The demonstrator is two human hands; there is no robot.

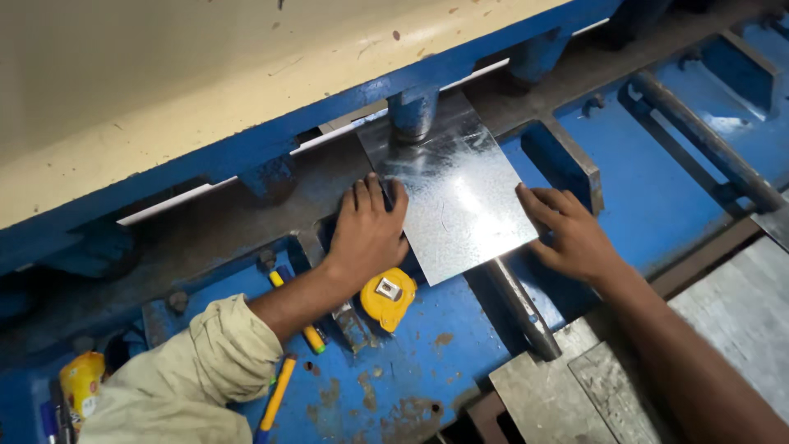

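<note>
A shiny galvanized metal sheet (452,193) lies flat on the bed of a blue shearing machine (641,189), its far edge pushed under a blue clamp foot (411,115). My left hand (367,230) presses flat on the sheet's left edge with fingers together. My right hand (571,234) rests on the sheet's right near corner, fingertips touching its edge. Neither hand grips anything.
A yellow tape measure (388,296) sits just below my left wrist. Yellow-handled tools (277,395) lie on the blue bed near my sleeve. Cut grey metal pieces (567,395) are stacked at lower right. A steel guide bar (522,308) runs under the sheet. The cream machine guard (205,74) spans the top.
</note>
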